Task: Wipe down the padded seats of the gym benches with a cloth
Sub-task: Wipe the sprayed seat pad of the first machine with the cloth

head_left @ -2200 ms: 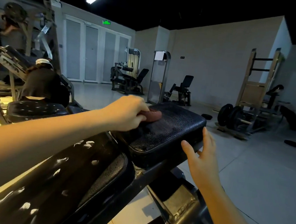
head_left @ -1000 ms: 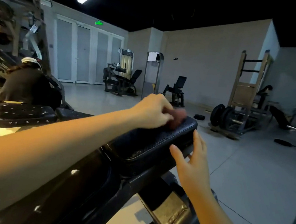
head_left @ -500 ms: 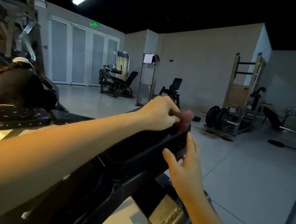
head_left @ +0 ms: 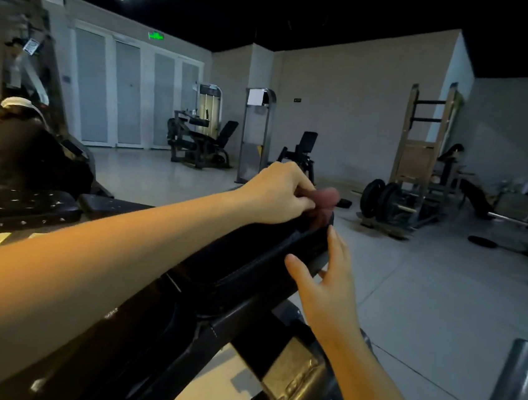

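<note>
Cloth (head_left: 327,196) now farther out, at seat (head_left: 244,261) edge.

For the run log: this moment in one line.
left hand: grips cloth at seat pad far end | right hand: open, at its side

Right of the grip, weight plates (head_left: 380,197) stand by a tall rack (head_left: 422,151). Beyond it, leftward, a seated machine (head_left: 197,144) stands before grey doors (head_left: 130,97).

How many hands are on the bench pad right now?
2. The left hand grips the cloth at the far end of the bench pad; the right hand touches its side edge, fingers straight.
</note>
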